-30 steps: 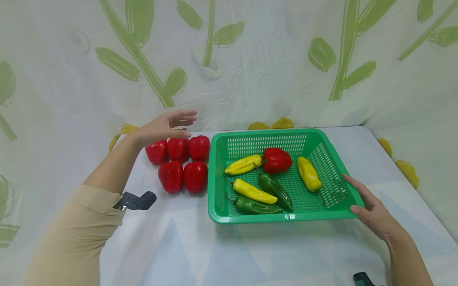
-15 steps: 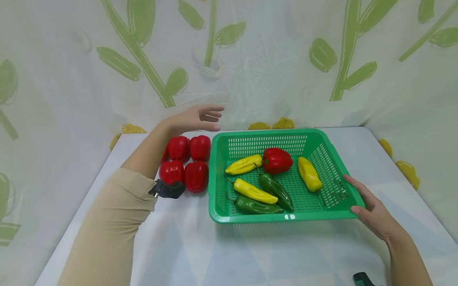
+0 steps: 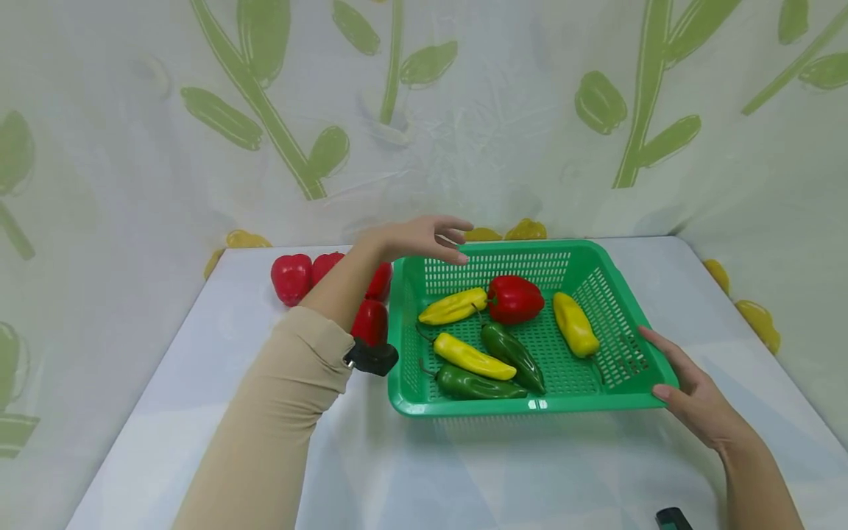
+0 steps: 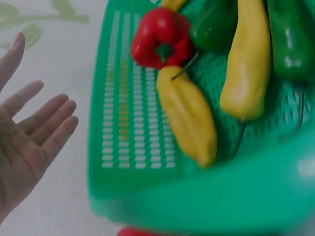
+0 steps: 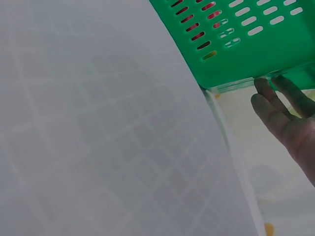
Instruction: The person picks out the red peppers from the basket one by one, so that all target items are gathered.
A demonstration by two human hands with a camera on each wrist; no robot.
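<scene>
A green plastic basket [image 3: 530, 403] stands in the middle of the table. Inside it lie a red bell pepper [image 3: 515, 299], yellow peppers [image 3: 575, 324] and dark green peppers [image 3: 480, 383]. My left hand [image 3: 424, 237] hovers over the basket's back left corner, fingers loosely extended and holding nothing; the left wrist view confirms its spread palm [image 4: 29, 142] beside the basket wall. With thumb on top and fingers beneath, my right hand [image 3: 695, 397] grips the basket's front right rim. Its fingers [image 5: 270, 110] reach the rim's underside in the right wrist view.
Several red bell peppers [image 3: 291, 280] stand on the white table [image 3: 172, 412] left of the basket, some hidden behind my left forearm. A patterned curtain [image 3: 517, 132] hangs behind the table. A small dark object [image 3: 673, 518] shows at the bottom right.
My left hand has moved right, from above the red bell peppers to over the basket's back left corner. My right hand and the basket have stayed in place.
</scene>
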